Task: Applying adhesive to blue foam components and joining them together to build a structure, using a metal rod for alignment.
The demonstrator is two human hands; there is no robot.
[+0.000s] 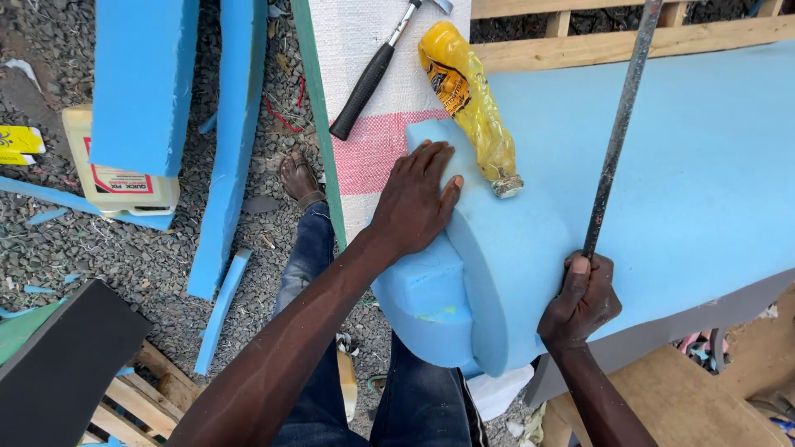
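Outdoor daylight, grey gravel ground (pixel 166 273) left of hands. Wooden slat frame (pixel 629 37) beyond them. Blue foam offcuts (pixel 145 74) standing far left, pale plastic canister (pixel 116 178) beside. Wooden board (pixel 687 397) lower right, pallet slats (pixel 153 389) lower left.

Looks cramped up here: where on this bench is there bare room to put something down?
The broad blue foam sheet lies bare right of the long dark metal rod. Crowded: yellow plastic bottle, black-handled hammer, left hand; right hand grips the rod.
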